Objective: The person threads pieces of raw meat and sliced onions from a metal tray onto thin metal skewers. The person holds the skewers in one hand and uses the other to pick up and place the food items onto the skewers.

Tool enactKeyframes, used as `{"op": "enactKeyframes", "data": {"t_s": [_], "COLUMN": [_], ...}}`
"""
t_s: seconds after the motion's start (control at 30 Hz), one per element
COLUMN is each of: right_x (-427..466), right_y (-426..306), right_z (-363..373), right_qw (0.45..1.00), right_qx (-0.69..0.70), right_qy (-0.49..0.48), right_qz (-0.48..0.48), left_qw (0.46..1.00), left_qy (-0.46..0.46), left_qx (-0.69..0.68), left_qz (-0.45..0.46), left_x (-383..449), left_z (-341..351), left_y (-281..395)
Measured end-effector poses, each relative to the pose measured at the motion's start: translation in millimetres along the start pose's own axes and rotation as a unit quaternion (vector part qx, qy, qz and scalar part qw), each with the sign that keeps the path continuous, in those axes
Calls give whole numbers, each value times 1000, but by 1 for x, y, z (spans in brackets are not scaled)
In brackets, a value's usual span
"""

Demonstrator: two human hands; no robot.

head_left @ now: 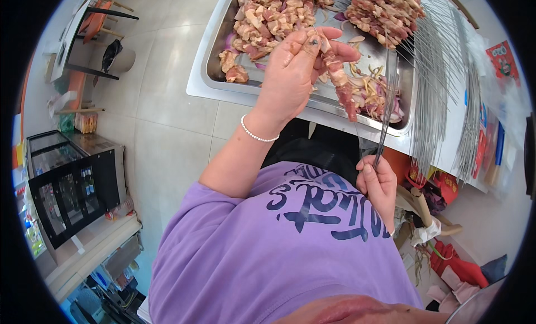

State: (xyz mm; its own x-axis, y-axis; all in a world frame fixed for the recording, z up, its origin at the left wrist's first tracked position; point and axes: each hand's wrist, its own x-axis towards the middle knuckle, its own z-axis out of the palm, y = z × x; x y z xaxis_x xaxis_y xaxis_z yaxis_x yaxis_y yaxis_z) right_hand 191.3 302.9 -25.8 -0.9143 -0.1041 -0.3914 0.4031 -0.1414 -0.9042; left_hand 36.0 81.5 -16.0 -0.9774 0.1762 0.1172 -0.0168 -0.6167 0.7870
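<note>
My left hand (pixel 297 60) pinches the upper end of a skewer of raw meat (pixel 340 81) over a steel tray (pixel 255 86). Several meat pieces are threaded along this thin metal skewer, which slants down to my right hand (pixel 377 177). That hand grips the lower end of the skewer together with a bundle of bare metal skewers (pixel 390 102) pointing up across the tray's edge. Loose raw meat (pixel 268 20) with red onion lies in the tray's left part. A stack of threaded meat skewers (pixel 383 12) rests at the upper right, and onion slices (pixel 379 95) lie at the lower right.
Many loose metal skewers (pixel 431 93) spread over the white table (pixel 454 150) right of the tray. Plastic bags and red packets lie beyond them. A wooden stool or chair part (pixel 423 206) and red cloth stand low at the right. A black-framed display fridge (pixel 73 194) is far left.
</note>
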Motion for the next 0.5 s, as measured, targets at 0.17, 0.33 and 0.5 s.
{"op": "enactKeyframes", "data": {"t_s": [0.17,0.33,0.5], "right_x": [2,4,4], "right_y": [5,4,2], "right_z": [-4,-3,-7], "right_qw": [1000,1000,1000], "right_qx": [0,2,1], "right_qy": [-19,-4,3], "right_qz": [-6,0,11], "left_qw": [999,997,995], "left_qy": [12,18,36], "left_qx": [-42,-69,-90], "left_qz": [-14,-23,-32], "left_x": [-1,2,4], "left_z": [0,0,-2], "left_y": [2,3,5]}}
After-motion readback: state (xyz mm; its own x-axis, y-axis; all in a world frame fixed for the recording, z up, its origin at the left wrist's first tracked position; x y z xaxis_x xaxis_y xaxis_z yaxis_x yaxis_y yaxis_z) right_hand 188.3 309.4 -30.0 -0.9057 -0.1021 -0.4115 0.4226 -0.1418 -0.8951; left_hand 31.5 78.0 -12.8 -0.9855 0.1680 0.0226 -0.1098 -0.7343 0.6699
